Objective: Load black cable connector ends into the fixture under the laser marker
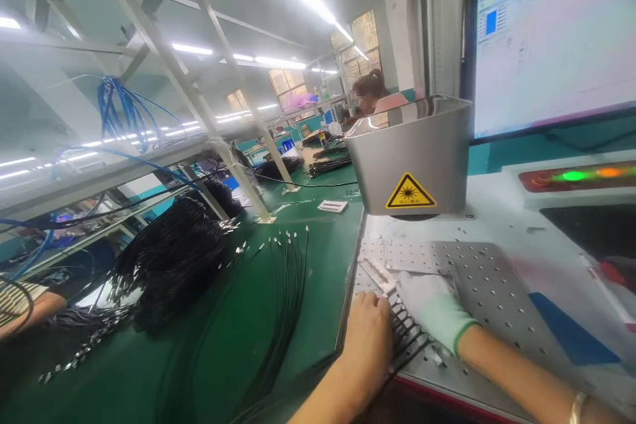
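My bare left hand (368, 331) is closed, its fingers curled at several thin black cables (410, 334) that lie side by side over the front of the metal plate. Against the cables' far end rests my right hand (430, 308), in a white glove with a green cuff. Its fingertips are bunched together beside a pale slotted fixture (378, 276); what they pinch is hidden. The fixture lies tilted on the perforated metal plate (477, 278). A small metal piece (437, 356) lies just below the right hand.
A steel housing with a laser warning sign (407, 152) hangs above the plate. Loose black cables (288, 291) and a large cable bundle (173, 258) lie on the green table (223, 344). Another slotted fixture (332, 206) lies behind. A monitor (551, 46) stands right. Other people are nearby.
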Available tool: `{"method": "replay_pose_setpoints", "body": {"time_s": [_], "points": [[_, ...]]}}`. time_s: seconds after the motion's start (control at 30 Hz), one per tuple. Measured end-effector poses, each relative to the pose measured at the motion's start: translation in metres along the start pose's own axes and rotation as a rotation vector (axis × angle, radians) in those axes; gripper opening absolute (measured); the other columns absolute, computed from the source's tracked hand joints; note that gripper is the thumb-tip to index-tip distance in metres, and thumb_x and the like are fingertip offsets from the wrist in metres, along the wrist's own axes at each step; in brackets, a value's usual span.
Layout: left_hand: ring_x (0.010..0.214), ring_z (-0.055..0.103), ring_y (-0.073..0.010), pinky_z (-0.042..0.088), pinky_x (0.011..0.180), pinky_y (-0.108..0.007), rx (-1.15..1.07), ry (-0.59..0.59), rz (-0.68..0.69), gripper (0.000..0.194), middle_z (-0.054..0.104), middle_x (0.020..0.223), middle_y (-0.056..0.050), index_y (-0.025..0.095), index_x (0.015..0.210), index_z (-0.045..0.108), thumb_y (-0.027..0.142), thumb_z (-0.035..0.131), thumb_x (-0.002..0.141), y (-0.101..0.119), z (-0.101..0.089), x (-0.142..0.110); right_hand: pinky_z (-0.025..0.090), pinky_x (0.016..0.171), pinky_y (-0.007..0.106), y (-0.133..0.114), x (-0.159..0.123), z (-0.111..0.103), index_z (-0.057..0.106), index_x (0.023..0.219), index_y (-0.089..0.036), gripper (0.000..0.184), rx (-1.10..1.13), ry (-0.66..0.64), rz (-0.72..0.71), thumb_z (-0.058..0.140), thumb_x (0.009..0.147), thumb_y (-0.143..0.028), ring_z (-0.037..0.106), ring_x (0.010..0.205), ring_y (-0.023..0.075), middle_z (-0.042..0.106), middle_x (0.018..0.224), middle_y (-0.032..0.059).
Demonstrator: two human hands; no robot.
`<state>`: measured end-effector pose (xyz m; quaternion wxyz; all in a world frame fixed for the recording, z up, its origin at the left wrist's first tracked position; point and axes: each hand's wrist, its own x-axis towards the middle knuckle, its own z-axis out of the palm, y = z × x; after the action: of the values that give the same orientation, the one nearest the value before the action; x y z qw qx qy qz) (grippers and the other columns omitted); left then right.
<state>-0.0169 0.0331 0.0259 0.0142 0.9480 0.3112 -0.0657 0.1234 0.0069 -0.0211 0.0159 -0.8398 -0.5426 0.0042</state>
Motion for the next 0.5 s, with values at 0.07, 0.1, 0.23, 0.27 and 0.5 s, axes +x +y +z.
{"method": "replay_pose_setpoints", "body": {"time_s": [0.07, 0.1, 0.23, 0.27, 0.5], "points": [[0.103, 0.053, -0.0258, 0.042, 0.092, -0.037, 0.005, -0.047, 0.035, 0.022, 0.062, 0.104, -0.012, 0.011, 0.097, 0.062, 0.014, 0.043, 0.088, 0.003, 0.004, -0.001, 0.049, 0.057, 0.034, 0.000, 0.000, -0.001, 0.062, 0.093, -0.009, 0.023, -0.001, -0.009, 0.012, 0.040, 0.087, -0.011, 0.069, 0.070, 0.0280, 0.067, 0.068, 0.0165], [0.105, 0.052, -0.0268, 0.042, 0.092, -0.038, 0.016, -0.075, 0.040, 0.023, 0.062, 0.105, -0.014, 0.010, 0.098, 0.063, 0.015, 0.042, 0.089, 0.005, 0.006, 0.000, 0.050, 0.059, 0.035, 0.000, 0.000, -0.002, 0.062, 0.093, -0.009, 0.023, -0.002, -0.010, 0.014, 0.040, 0.087, -0.012, 0.069, 0.071, 0.0280, 0.067, 0.069, 0.0170], [0.109, 0.052, -0.0286, 0.044, 0.088, -0.039, 0.052, -0.146, -0.001, 0.028, 0.061, 0.107, -0.018, 0.008, 0.106, 0.062, 0.012, 0.039, 0.089, 0.013, 0.010, 0.008, 0.051, 0.061, 0.036, 0.000, 0.000, -0.002, 0.062, 0.094, -0.007, 0.024, 0.005, -0.007, -0.002, 0.039, 0.089, -0.015, 0.069, 0.073, 0.0289, 0.068, 0.071, 0.0191], [0.108, 0.052, -0.0282, 0.044, 0.087, -0.039, 0.062, -0.152, -0.006, 0.029, 0.061, 0.107, -0.018, 0.008, 0.107, 0.061, 0.011, 0.039, 0.088, 0.015, 0.010, 0.009, 0.052, 0.061, 0.036, 0.000, 0.000, -0.002, 0.062, 0.094, -0.007, 0.023, 0.007, -0.008, -0.007, 0.041, 0.088, -0.013, 0.069, 0.073, 0.0290, 0.068, 0.071, 0.0191], [0.101, 0.054, -0.0272, 0.040, 0.095, -0.039, 0.231, -0.225, 0.112, 0.032, 0.062, 0.103, -0.018, 0.003, 0.107, 0.060, 0.005, 0.047, 0.078, 0.019, 0.007, 0.011, 0.052, 0.060, 0.037, -0.001, 0.001, -0.002, 0.063, 0.092, -0.005, 0.024, 0.020, -0.003, -0.025, 0.043, 0.079, -0.002, 0.069, 0.072, 0.0299, 0.068, 0.073, 0.0211]]}}
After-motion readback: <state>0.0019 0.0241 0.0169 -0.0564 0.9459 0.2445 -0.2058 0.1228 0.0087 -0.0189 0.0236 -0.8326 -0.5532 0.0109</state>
